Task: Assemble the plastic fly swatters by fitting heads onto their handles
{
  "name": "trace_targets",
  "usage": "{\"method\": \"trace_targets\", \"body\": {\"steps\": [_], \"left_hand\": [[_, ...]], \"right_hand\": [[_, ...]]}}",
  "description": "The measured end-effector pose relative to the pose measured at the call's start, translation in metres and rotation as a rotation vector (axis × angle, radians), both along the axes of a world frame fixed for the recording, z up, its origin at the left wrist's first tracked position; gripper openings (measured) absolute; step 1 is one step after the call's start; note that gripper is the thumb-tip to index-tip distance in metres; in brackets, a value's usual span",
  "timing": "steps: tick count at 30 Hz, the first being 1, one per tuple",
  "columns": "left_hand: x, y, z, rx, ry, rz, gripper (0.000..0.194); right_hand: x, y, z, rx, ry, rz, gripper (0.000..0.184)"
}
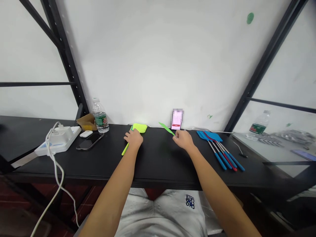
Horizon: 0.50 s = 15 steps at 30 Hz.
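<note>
My left hand [134, 138] is over the middle of a yellow-green fly swatter [139, 128] lying on the black table. Its fingers look spread and rest on or just above the shaft; the handle shows below the hand. A small blue bit peeks out beside the swatter's head. My right hand [184, 140] is closed around a green fly swatter [166, 127], its head seen nearly edge-on and tilted up to the left. Most of that swatter's shaft is hidden by the hand. To the right, several blue fly swatters [209, 136] and a red one [230, 161] lie fanned together.
A lit phone [176, 119] leans against the wall behind my right hand. At left are a water bottle [100, 117], a cardboard box [87, 121], a white earbud case [86, 134], a dark phone [90, 141] and a power strip [59, 140] with cables. A short cable [240, 151] lies at right.
</note>
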State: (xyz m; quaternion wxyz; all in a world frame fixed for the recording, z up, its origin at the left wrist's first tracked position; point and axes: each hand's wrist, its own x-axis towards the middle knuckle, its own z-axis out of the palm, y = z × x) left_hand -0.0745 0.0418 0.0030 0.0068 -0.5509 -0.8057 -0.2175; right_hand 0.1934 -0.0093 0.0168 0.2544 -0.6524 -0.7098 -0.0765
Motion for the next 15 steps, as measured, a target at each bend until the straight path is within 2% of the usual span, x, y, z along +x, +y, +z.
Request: {"method": "trace_targets", "body": {"steps": [4, 7, 11, 15], "left_hand": [[0.010, -0.011, 0.005, 0.046, 0.028, 0.025, 0.043], [0.026, -0.025, 0.009, 0.180, 0.119, -0.053, 0.038], [0.049, -0.037, 0.012, 0.212, 0.135, -0.271, 0.038], [0.063, -0.038, 0.011, 0.283, 0.182, -0.647, 0.032]], "right_hand": [[-0.015, -0.007, 0.003, 0.071, -0.085, 0.039, 0.010], [-0.024, -0.011, 0.003, 0.147, -0.129, 0.089, 0.008], [-0.034, -0.014, 0.001, 0.316, -0.154, 0.190, 0.009], [-0.041, -0.015, -0.004, 0.439, -0.051, 0.285, 0.014]]}}
